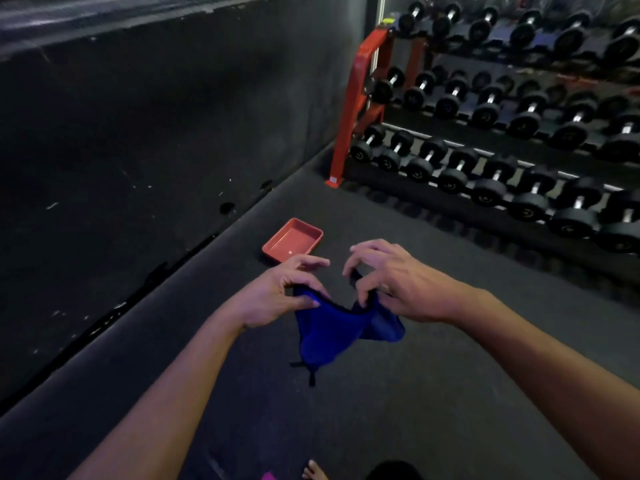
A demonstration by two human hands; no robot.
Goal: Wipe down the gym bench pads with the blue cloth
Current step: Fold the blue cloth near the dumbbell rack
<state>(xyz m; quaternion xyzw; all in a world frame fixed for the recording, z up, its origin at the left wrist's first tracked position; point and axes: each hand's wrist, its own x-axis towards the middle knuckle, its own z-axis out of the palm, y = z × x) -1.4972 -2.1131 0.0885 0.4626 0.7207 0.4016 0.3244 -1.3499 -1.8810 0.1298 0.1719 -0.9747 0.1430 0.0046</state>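
1. Two hands held the blue cloth between them: my left hand pinched its upper left edge between thumb and curled fingers, and my right hand pinched the upper right edge the same way, the other fingers arched loosely above.
2. The cloth hung below both grips, slack in the middle, so its long axis ran roughly from one hand across to the other, with the bulk drooping down toward me. A thin dark tag or strap dangled from its lowest point.
3. Neither hand was clearly the nearer one; both sat at about the same reach, close together, the cloth's top edge sagging between them.
4. No bench pad was in view, so I judged the wiping had not begun and the cloth was only being spread or folded for it.
5. Under the cloth lay dark rubber floor. A red tray sat on it just beyond my left hand, apart from the cloth.
6. A dark wall ran along my left; a red-framed dumbbell rack, fully loaded, stood ahead on the right.
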